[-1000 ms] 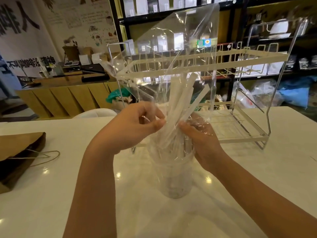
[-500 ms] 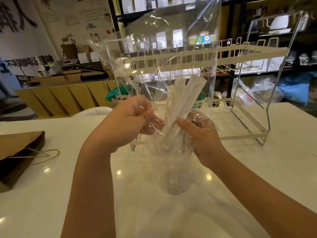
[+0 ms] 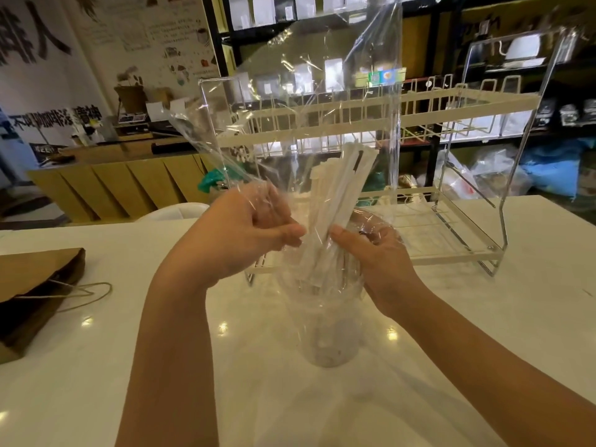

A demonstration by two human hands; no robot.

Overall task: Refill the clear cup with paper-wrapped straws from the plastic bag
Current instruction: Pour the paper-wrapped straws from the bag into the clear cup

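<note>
L hand (image 3: 248,230) is curled, thumb + fingers pinching a gathered fold of the plastic bag (image 3: 322,75) just left of the straw bundle. R hand (image 3: 371,253) grips the bag from the other side, thumb tip against the film near the straws, fingers wrapped behind crumpled plastic; how far they close round the back is hard to tell thru the glare. Both hands sit just above the cup mouth, thumbs nearly meeting w/ the bundle between them.

Paper-wrapped straws (image 3: 338,188) stand as a tight white bundle inside the bag, tilted up and to the right, lower ends reaching down into the clear cup (image 3: 325,333). Bag's upper part rises tall and loose above the hands, a small coloured label near its top right edge. Cup stands upright on the white table (image 3: 483,317), btwn the forearms, bag film bunched at its rim.

Behind the cup: white 2-tier wire rack (image 3: 451,104) on the table. Far left on the table: brown paper bag (image 3: 32,285) lying flat, its cord handle trailing out toward the cup. Beyond: wooden counter (image 3: 113,179) and dark shelving.
</note>
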